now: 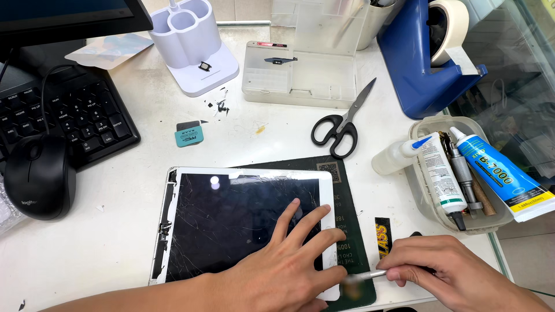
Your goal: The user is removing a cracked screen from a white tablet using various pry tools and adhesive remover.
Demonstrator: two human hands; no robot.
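My left hand [283, 268] lies flat on the cracked tablet [243, 222]; my right hand [445, 271] pinches a blurred metal tool [364, 276]. 2 white tubes [462, 173] fill the tray [419, 190].

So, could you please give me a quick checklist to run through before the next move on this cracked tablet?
1. Tablet held down: ok, the left hand lies flat on its glass near the right edge.
2. Tool gripped: ok, the right hand pinches a thin metal tool.
3. Tool tip seated at the tablet's lower right edge: cannot tell, the tip is blurred and partly hidden by the left hand.
4. Tablet resting on the dark mat: ok on its right side only.
5. Left fingers away from cracks: not ok, cracks run across the glass beneath them.
6. Scissors out of the way: ok, they lie beyond the tablet.
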